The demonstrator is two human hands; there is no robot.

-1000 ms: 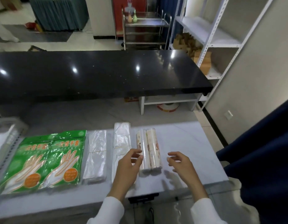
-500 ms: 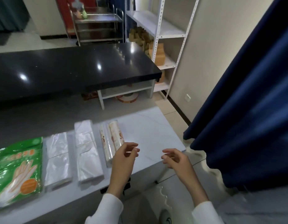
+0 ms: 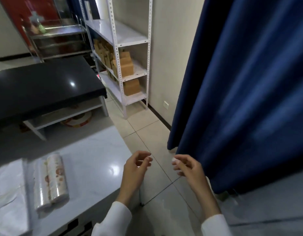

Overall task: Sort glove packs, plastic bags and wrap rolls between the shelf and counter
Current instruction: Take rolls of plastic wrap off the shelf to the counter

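Two wrap rolls [image 3: 51,182] lie side by side on the white counter [image 3: 94,160] at the lower left, with a clear plastic bag pack [image 3: 8,193] beside them at the frame's left edge. My left hand [image 3: 134,169] hovers past the counter's right corner, fingers loosely curled and holding nothing. My right hand [image 3: 187,168] hangs a little to its right over the floor tiles, also loosely curled and empty. The white metal shelf [image 3: 123,40] stands against the wall ahead. The glove packs are out of view.
Brown cardboard boxes [image 3: 126,67] fill the shelf's lower levels. A black-topped table [image 3: 43,86] stands left of the shelf, a steel trolley [image 3: 59,40] behind it. A dark blue curtain [image 3: 249,82] hangs at the right. Tiled floor [image 3: 147,133] runs between counter and shelf.
The view has swung right, away from the counter toward the shelf and curtain. Both hands left the wrap rolls and now hang empty past the counter's corner. The green glove packs dropped out of view.
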